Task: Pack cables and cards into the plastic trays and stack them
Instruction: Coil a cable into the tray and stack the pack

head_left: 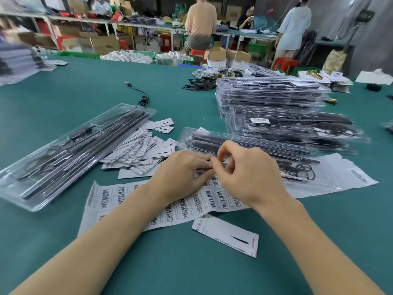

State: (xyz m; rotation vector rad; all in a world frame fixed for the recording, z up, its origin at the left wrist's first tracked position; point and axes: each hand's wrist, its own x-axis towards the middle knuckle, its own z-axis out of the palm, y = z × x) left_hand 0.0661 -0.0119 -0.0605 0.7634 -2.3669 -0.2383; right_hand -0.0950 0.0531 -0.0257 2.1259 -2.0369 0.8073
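Observation:
A clear plastic tray (251,145) with black strips and a coiled cable lies on the green table in front of me. My left hand (182,171) and my right hand (248,173) meet at its near left end, above a sheet of barcode labels (191,203). Both hands have curled fingers, and their fingertips pinch something small and dark between them; what it is I cannot make out. A loose pile of white cards (144,150) lies to the left. One card (227,235) lies nearer me. A tall stack of filled trays (276,103) stands at the right.
Another filled tray (70,154) lies at the left. A loose black cable (138,92) runs across the table further back. Black brackets and brass parts (204,81) sit behind the stack. Several people work at benches beyond the table, among boxes and green crates.

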